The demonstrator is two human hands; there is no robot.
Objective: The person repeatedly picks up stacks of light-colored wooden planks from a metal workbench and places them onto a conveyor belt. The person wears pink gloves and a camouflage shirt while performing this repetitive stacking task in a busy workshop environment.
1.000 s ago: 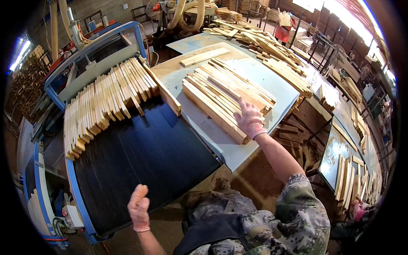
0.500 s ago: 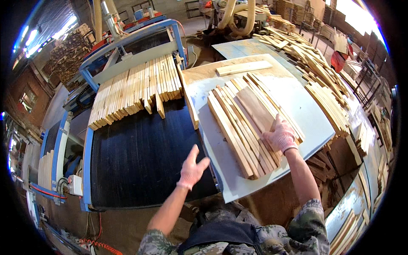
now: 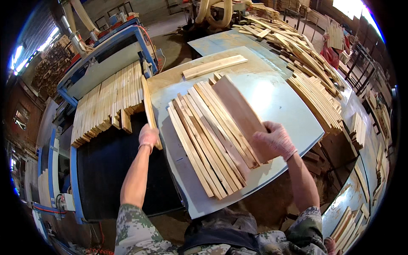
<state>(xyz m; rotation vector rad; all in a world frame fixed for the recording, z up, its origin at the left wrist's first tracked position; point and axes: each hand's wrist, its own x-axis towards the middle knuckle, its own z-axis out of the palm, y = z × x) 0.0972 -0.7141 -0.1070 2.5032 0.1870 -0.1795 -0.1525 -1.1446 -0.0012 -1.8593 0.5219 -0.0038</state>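
- I have the right hand (image 3: pixel 276 142), right of centre, clamped on the near end of a wide brown board (image 3: pixel 240 114), thumb over its face.
- My left hand (image 3: pixel 148 137), left of centre, touches the lower end of a long narrow board (image 3: pixel 148 102) beside the black belt (image 3: pixel 114 178); I cannot tell whether its fingers wrap round it.
- Loose wooden strips (image 3: pixel 199 140) lie side by side mid-frame on the grey table (image 3: pixel 293 119), along the brown board's left side.
- As I judge it, a hard push leftward by the right hand could fan or overlap those strips, since they look unbound.
- Near ends lie close to the table's lower edge; a pull toward the bottom could tip some off.
- Bumping the narrow board could skew it against the packed row (image 3: pixel 106 97), upper left.
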